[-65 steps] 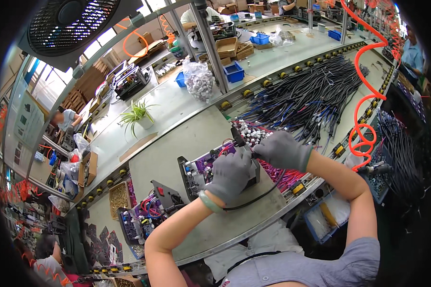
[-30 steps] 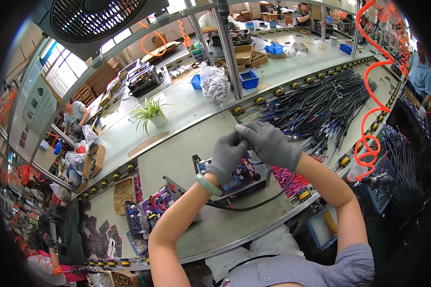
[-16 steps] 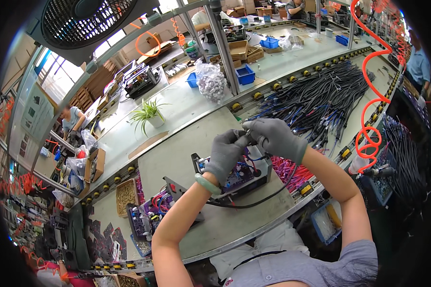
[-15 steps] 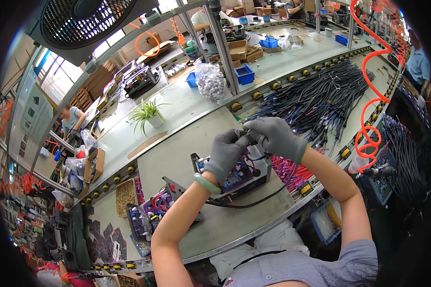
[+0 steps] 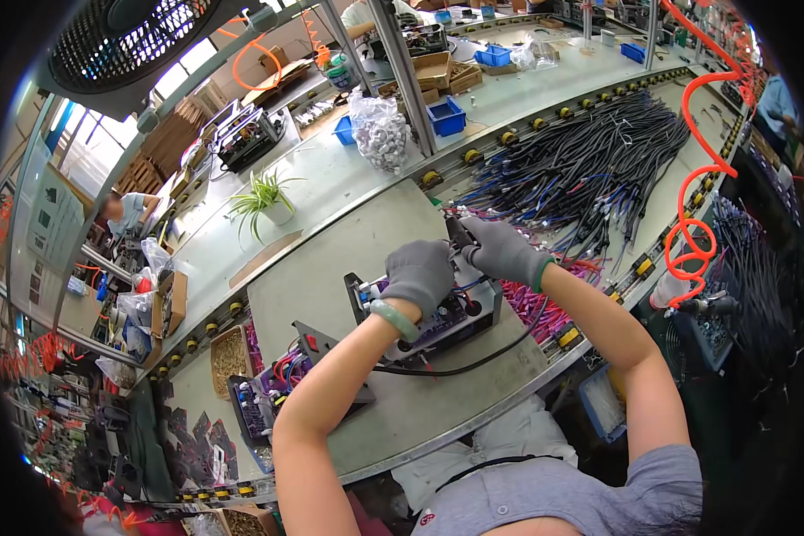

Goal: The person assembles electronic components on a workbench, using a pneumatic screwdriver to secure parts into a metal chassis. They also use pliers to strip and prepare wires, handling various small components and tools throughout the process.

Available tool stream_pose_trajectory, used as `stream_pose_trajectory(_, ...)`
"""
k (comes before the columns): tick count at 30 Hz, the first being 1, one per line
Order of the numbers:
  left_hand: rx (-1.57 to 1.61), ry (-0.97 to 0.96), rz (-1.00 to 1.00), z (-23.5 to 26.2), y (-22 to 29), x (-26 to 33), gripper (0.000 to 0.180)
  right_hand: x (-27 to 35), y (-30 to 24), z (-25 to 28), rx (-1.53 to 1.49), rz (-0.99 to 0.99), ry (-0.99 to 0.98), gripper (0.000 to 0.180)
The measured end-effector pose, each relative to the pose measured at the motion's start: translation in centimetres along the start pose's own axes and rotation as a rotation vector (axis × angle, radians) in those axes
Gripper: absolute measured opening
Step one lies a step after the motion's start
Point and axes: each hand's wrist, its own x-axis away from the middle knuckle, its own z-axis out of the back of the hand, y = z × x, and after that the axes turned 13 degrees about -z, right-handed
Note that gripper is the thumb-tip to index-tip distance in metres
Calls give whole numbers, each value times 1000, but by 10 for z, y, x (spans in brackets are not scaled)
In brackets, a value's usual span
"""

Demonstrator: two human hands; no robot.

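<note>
Black cable bundle (image 5: 598, 170): fanned out beyond and to the right of the right hand (image 5: 502, 254), cut ends toward it.
Pink wire leads (image 5: 534, 308): heaped below the right wrist, beside the chassis.
Switch panel (image 5: 328, 350): dark plate with a red rocker, left of the left hand (image 5: 420, 273), partly behind the left forearm.
Brass-parts tray (image 5: 231, 359): well to the left of the left hand.
Potted plant (image 5: 263, 198): beyond and left of the left hand, on the far bench.
In the way: the left hand and pale green bangle (image 5: 395, 319) cover part of the purple circuit board.
Open chassis (image 5: 456, 332): below both hands, open side up; its long axis slants from under the left wrist up toward the right hand.
Black cable (image 5: 438, 372): curves nearer the person than the chassis, rising to below the right wrist.
Small black piece (image 5: 458, 232): at the right fingertips, its free end pointing away from the person and slightly left.
Right grip: fingers closed on that piece.
Left grip: fingers bent near the right fingertips; cannot tell whether they pinch anything.
Against half a second ago: the fingers were bunched together, hiding most of the piece; now it juts clear.
</note>
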Motion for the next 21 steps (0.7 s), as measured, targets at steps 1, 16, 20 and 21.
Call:
stream_pose_trajectory(1,21,25,-7,-1,-1,2,20,2,1,0,-37,9,-7,33)
stream_pose_trajectory(16,77,207,-85,-16,-15,10,20,3,-2,-1,-39,61,84,27)
stream_pose_trajectory(20,66,233,-90,-23,-14,6,18,5,-3,2,-25,5,53,23)
stream_pose_trajectory(21,47,233,-73,-24,-10,3,17,5,0,0,-29,10,63,22)
